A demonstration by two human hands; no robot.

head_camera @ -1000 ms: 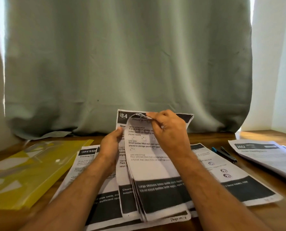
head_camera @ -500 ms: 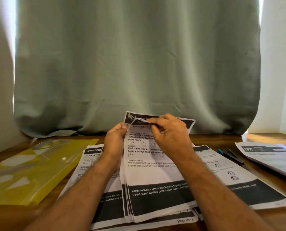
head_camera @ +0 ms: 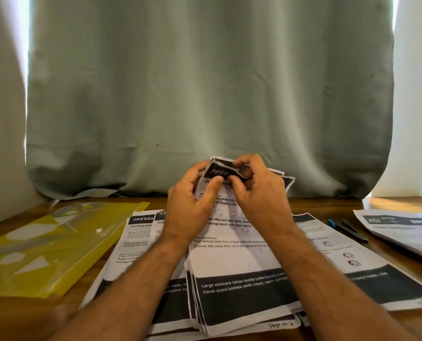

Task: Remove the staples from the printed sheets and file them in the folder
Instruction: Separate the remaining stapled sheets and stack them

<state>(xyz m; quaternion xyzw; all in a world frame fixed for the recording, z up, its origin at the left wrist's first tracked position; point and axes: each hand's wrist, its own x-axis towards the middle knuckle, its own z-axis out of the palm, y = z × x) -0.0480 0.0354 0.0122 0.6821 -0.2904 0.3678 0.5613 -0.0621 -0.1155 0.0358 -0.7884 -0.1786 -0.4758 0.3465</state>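
Observation:
A stapled bundle of printed sheets (head_camera: 239, 262) is tilted up off the wooden table in front of me. My left hand (head_camera: 192, 207) grips its top left corner, thumb on the front page. My right hand (head_camera: 259, 200) pinches the bent top corner right beside the left thumb. The staple itself is hidden under my fingers. More printed sheets (head_camera: 136, 242) lie flat under and around the bundle. A yellow plastic folder (head_camera: 45, 252) lies on the table at the left.
A blue and black staple remover (head_camera: 348, 231) lies right of the sheets. Another printed stack (head_camera: 402, 232) sits at the far right. A green curtain (head_camera: 205, 94) hangs close behind the table's back edge.
My left hand has slid up the bundle's left edge to the top corner, meeting the right hand. The top corner of the front page is now folded forward between both hands.

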